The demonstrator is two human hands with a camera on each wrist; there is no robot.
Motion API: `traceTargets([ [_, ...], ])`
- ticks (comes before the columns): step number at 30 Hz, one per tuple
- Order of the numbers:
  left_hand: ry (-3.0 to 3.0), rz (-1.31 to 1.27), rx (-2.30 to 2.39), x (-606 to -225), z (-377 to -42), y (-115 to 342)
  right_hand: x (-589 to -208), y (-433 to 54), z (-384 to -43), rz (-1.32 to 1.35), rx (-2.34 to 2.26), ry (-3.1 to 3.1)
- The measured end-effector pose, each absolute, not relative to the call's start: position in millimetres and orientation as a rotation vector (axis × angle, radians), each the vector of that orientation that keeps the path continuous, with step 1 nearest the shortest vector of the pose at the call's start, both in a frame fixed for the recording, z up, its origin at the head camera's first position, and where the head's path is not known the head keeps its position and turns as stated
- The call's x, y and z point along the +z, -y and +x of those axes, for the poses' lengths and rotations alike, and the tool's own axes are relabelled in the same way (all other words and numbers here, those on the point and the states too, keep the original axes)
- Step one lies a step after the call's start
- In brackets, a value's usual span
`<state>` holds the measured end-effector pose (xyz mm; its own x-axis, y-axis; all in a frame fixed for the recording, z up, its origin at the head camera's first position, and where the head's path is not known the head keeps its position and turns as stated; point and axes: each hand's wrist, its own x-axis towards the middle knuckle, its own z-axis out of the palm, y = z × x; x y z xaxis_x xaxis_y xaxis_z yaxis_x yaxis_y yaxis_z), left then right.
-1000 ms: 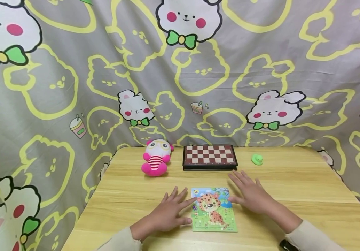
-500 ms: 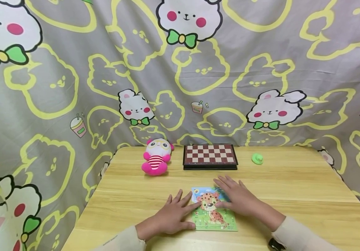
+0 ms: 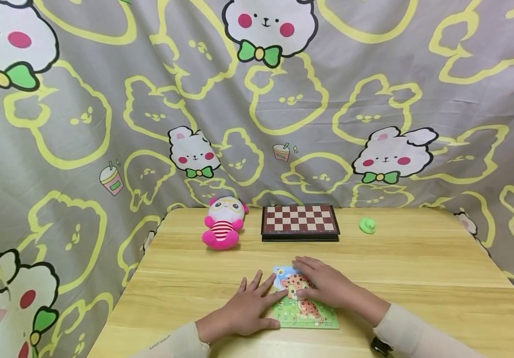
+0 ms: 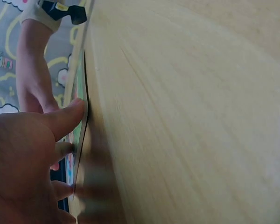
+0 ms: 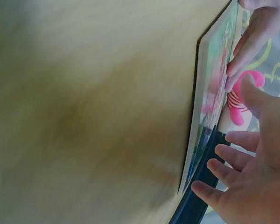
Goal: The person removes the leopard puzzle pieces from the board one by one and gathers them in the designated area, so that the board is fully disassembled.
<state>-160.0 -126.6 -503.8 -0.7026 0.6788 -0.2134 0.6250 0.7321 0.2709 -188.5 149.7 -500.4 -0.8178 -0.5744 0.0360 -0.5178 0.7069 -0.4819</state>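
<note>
A jigsaw puzzle board [image 3: 291, 318] with a spotted cub on green and blue lies flat near the front of the table. My left hand [image 3: 249, 304] is spread along its left side, index finger over the picture and thumb at the lower left edge. In the left wrist view the left thumb [image 4: 67, 119] touches the board's edge. Over the upper right part of the puzzle my right hand [image 3: 328, 284] extends, fingers fairly straight, hiding that corner. From the right wrist view, the right hand [image 5: 252, 163] has its fingers spread close above the board [image 5: 212, 93], gripping nothing.
Behind the puzzle sits a folded chessboard case [image 3: 300, 221] with a checkered top. To its left lies a pink panda plush toy [image 3: 223, 226]; a small green duck [image 3: 367, 225] stands on the right. A patterned curtain [image 3: 257, 114] hangs behind the wooden table [image 3: 172, 278].
The right hand has moved left from beside the puzzle to over its upper right part. The left hand has shifted slightly right onto the puzzle's left side. The puzzle has stayed in place.
</note>
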Motion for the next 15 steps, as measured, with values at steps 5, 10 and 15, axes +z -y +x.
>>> traceTargets([
  [5,-2.640,1.017,0.247,-505.2,-160.0,126.7,-502.0,-141.7,-190.1,-0.935,-0.726,-2.795],
  [10,-2.640,1.011,0.257,-506.7,-159.8,126.8,-503.2,-133.2,-193.4,-0.946,-0.672,-2.834],
  [15,-2.642,1.017,0.252,-507.1,-159.4,126.4,-504.6,-126.6,-195.8,-0.927,-0.698,-2.845],
])
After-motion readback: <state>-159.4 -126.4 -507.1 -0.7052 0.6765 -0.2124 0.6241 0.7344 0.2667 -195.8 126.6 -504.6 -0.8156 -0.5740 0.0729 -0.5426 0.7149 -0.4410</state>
